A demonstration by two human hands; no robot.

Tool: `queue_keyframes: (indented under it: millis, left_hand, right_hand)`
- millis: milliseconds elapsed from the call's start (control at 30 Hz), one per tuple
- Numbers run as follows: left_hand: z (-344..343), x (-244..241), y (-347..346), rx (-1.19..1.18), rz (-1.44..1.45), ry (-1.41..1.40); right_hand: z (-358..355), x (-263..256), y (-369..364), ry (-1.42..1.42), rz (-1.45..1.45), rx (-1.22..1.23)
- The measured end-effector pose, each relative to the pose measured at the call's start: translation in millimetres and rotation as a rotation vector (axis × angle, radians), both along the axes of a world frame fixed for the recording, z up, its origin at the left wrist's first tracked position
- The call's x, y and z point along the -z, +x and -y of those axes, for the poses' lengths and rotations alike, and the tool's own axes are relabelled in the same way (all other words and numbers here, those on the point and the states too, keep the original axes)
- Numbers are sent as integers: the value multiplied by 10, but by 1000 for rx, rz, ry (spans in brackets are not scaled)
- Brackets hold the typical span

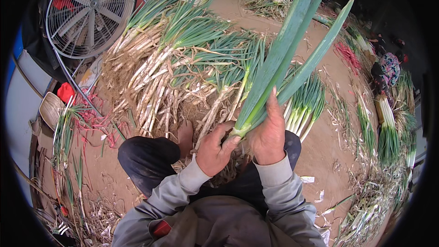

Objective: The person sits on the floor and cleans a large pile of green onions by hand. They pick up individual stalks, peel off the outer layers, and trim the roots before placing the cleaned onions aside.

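A large green onion point(282, 55) with broad green leaves slants up and to the right from my two hands. My left hand point(215, 148) grips it near the pale joint where the leaves begin, thumb on top. My right hand point(269, 132) supports the leaves from the right, its thumb pointing up along them. The onion's lower end is hidden by my hands. Beyond them, a pile of untrimmed green onions point(151, 72) with brown, rooty stalks lies on the ground. Cleaner green onions with white stalks point(301, 113) lie just right of my right hand.
A caged metal fan point(92, 12) stands at the upper left. Pink-red plastic ties point(103, 116) lie below it. Onion waste point(367, 202) covers ground at the lower right. Another person in patterned clothing point(389, 70) is at the right edge, near a bundle of green onions point(387, 133).
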State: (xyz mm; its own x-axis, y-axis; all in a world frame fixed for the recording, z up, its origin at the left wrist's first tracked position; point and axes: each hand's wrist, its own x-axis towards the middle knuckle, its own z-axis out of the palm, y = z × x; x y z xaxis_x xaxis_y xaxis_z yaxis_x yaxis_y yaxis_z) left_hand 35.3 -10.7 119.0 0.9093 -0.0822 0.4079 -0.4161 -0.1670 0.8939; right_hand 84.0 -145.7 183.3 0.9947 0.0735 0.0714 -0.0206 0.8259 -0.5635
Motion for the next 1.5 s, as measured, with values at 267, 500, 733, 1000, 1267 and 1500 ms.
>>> queue_keyframes:
  millis: [267,500,733,1000,1267,1500]
  left_hand:
    - [-7,-146,-26,-6,20,44]
    - [92,137,85,177,-450,-303]
    - [206,187,243,-107,-327,-134]
    - [237,652,390,-95,-739,-857]
    - [193,1101,564,-176,-768,-779]
    - [-1360,1297,579,54,-816,-1360]
  right_hand:
    - [38,40,-23,48,10,-37]
    - [187,107,42,135,250,-278]
    - [214,311,248,176,205,-212]
    - [-102,906,-70,-536,74,60]
    - [-130,793,-67,-496,-43,381]
    - [762,340,86,-258,19,479]
